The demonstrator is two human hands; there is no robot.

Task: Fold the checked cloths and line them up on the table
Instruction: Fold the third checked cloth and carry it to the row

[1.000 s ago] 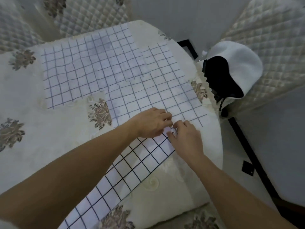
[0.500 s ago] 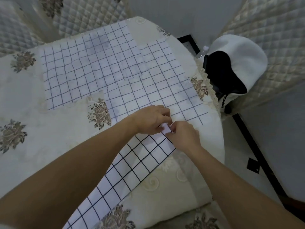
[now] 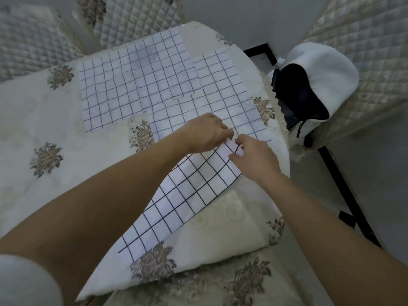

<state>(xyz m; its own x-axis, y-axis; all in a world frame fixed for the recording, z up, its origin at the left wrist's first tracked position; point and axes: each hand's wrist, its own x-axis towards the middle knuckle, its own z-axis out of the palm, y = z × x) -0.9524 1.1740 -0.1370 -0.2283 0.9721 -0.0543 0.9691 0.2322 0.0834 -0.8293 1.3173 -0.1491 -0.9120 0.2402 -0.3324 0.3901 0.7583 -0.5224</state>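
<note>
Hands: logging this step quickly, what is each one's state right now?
Left hand: pinches the far end of the near checked cloth.
Right hand: pinches that same cloth end.

The left hand [image 3: 205,133] covers its own fingertips, and its forearm hides the left part of the near checked cloth [image 3: 187,195]. Both hands block the near edge of the middle checked cloth [image 3: 220,107]. The sleeve [image 3: 24,281] at the near left is blurred and cut off. The far quilted chair backs [image 3: 33,47] run off the top edge.
</note>
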